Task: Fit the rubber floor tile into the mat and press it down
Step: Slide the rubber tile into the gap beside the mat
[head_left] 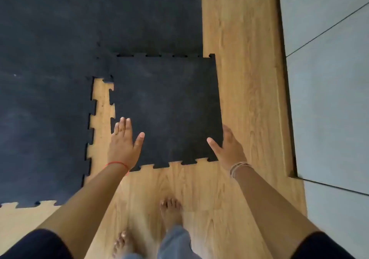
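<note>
A black square rubber tile (pixel 167 107) with jigsaw edges lies on the wooden floor at the corner of the black mat (pixel 50 79). Its far edge meets the mat's toothed edge. A strip of bare wood shows between its left edge and the mat, and its far right corner sticks out past the mat's right edge. My left hand (pixel 124 141) hovers flat and open over the tile's near left corner. My right hand (pixel 227 149) is open at the near right corner, thumb over the tile, fingers beside its right edge. Whether either hand touches the tile is unclear.
Wooden floor (pixel 245 79) runs to the right of the mat, bordered by a dark strip and pale grey tiles (pixel 329 99). My bare feet (pixel 169 211) stand on the wood just behind the tile. More of the mat's toothed edge shows at lower left.
</note>
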Tool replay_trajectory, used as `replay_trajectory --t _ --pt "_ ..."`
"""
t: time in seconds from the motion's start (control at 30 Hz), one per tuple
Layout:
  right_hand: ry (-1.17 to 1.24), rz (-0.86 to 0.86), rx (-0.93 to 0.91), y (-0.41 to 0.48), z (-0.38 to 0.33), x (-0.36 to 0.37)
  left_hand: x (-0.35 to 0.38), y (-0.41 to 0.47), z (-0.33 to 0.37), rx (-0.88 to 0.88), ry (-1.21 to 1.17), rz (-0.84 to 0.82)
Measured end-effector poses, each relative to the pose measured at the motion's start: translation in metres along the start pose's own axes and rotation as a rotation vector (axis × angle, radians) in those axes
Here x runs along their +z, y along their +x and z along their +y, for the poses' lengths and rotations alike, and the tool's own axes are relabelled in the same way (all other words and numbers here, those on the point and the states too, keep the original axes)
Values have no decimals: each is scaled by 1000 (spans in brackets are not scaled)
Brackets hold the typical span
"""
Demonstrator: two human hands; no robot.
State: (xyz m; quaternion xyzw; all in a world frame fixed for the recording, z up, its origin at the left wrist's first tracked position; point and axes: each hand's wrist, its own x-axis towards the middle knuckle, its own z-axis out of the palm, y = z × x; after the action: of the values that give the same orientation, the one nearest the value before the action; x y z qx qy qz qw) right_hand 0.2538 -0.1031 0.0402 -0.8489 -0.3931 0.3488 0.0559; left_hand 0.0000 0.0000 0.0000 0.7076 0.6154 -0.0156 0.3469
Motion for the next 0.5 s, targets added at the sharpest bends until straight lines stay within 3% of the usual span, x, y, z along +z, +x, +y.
replay_trajectory --t 0.1,0.33,0.5 --pt "-10 70 56 46 28 43 46 37 -33 -55 4 101" --pt "-75 246 259 154 93 130 138 116 -94 -362 -88 355" --pt "94 445 215 196 111 149 169 127 -114 -353 -200 492"
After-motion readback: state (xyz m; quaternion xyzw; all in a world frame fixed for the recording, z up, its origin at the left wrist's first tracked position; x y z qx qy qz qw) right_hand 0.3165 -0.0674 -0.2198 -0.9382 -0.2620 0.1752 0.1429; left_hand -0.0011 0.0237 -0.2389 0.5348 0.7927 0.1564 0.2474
